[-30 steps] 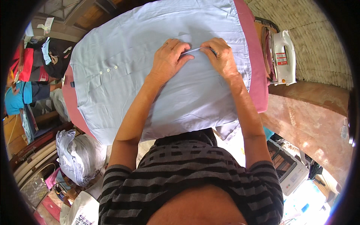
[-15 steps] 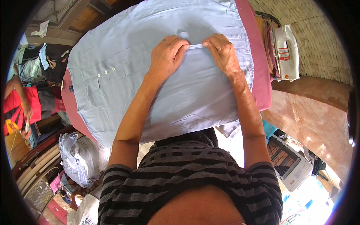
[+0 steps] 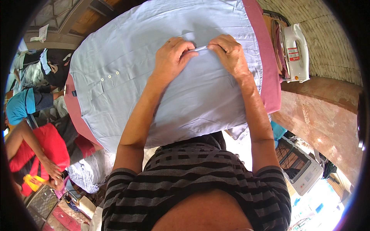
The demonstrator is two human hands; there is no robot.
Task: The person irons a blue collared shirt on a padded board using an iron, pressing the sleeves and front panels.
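A light blue shirt (image 3: 127, 92) with several small white buttons lies spread over a maroon padded board (image 3: 272, 92). On its far part, a narrow raised fold of the cloth (image 3: 201, 48) stretches between my hands. My left hand (image 3: 169, 57) has its fingers curled at the fold's left end, the thumb lying along the near side. At the other end, my right hand (image 3: 230, 56) pinches the cloth between thumb and bent forefinger. The fingertips of both hands are partly hidden.
A white iron (image 3: 301, 54) stands upright beyond the board's right side. At the left are a person in red (image 3: 48, 144) and another in blue (image 3: 21, 106), with piled clothes (image 3: 90, 169) close by. A white-framed appliance (image 3: 304, 173) is at the lower right.
My left thumb has slid outward along the cloth, and the fold now slants up to the right. The person in red has come closer; the one in blue has come into view.
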